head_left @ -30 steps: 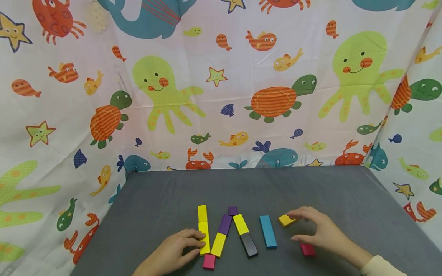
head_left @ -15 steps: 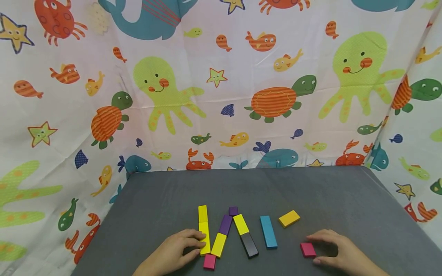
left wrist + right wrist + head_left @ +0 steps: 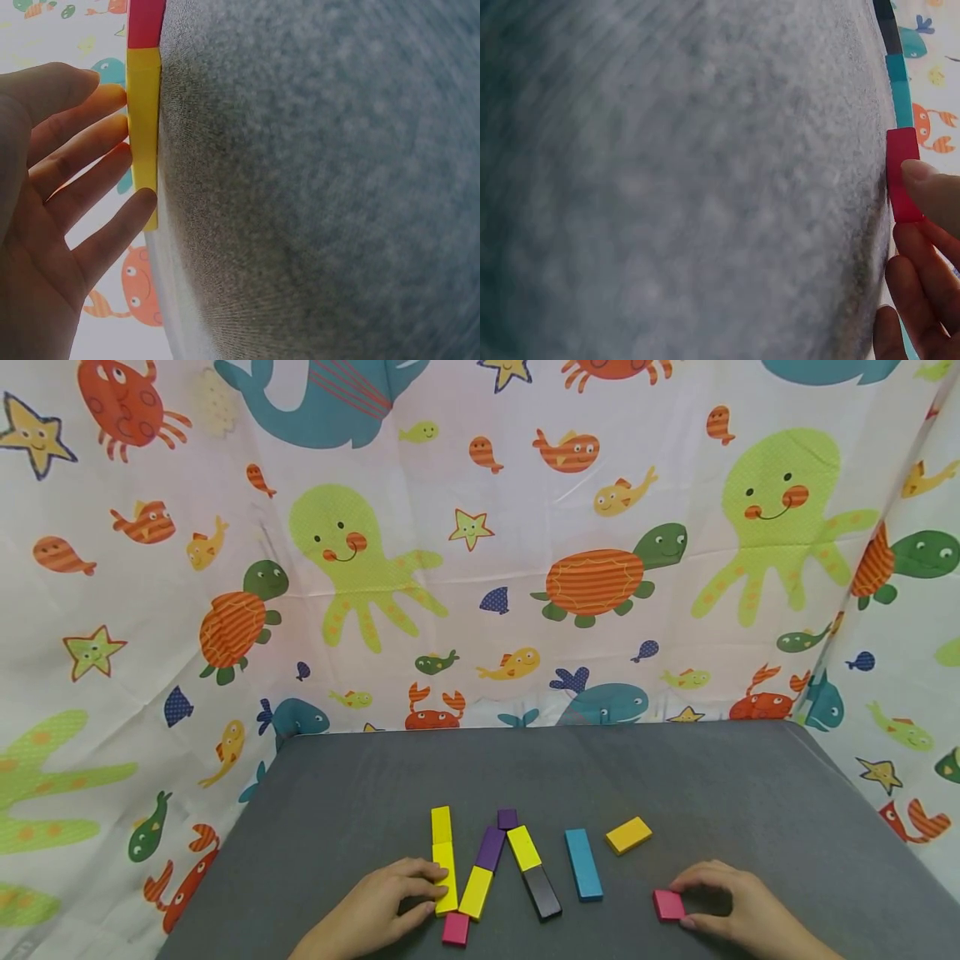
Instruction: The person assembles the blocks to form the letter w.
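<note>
In the head view my left hand (image 3: pixel 378 902) rests beside a long yellow block (image 3: pixel 446 881), its fingertips touching that block's left side. The left wrist view shows the fingers extended and spread, with tips against the yellow block (image 3: pixel 142 127). To the right, my right hand (image 3: pixel 738 906) has thumb and index finger at the right edge of a pink block (image 3: pixel 668 905). From the right wrist, the thumb lies over the pink block (image 3: pixel 902 176) and the index finger is at its lower end, pinching it. The block appears to be on the table.
A second pink block (image 3: pixel 454 930) touches the yellow row's near end. Purple (image 3: pixel 491 848), yellow (image 3: pixel 524 847) and black (image 3: pixel 542 893) blocks form slanted lines in the middle. A blue block (image 3: pixel 583 864) and an orange-yellow block (image 3: pixel 628 835) lie apart on the grey table (image 3: pixel 637 768). A patterned curtain (image 3: pixel 480 568) hangs behind.
My right hand has left the orange-yellow block, moved toward the near side and closed thumb and index finger on the pink block. The left hand has stayed in place.
</note>
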`<state>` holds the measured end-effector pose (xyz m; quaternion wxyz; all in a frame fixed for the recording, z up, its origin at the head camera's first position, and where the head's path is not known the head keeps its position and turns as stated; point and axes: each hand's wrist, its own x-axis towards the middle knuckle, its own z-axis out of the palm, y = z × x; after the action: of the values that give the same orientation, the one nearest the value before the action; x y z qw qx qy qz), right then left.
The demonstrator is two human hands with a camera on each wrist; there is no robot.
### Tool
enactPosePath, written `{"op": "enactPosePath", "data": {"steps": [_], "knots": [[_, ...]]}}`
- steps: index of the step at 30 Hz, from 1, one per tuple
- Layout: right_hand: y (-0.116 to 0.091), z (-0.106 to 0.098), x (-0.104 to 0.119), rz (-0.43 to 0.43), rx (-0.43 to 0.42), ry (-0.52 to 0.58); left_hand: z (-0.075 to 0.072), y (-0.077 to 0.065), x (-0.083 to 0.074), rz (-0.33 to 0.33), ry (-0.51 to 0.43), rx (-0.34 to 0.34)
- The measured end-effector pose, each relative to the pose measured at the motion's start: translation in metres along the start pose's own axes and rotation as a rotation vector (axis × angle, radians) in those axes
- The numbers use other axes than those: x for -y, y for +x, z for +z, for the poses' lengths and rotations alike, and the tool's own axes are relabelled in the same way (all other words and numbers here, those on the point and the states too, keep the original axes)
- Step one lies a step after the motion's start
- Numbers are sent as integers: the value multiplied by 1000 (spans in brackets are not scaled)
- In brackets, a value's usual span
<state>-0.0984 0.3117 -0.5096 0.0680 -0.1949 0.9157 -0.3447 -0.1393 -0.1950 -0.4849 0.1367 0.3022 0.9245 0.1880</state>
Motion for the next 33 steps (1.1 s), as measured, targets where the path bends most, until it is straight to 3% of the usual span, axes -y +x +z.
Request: {"op": "enactPosePath", "data": {"steps": [18,27,33], "knots": [[6,11,37,-6,-5,76,0,-1,0,12,-23,-4],[20,38,73,114,-22,130,-1,0,-1,-2,-13,8],[30,61,89,115,-30,173,-2,0,-3,5,-8,10]]}}
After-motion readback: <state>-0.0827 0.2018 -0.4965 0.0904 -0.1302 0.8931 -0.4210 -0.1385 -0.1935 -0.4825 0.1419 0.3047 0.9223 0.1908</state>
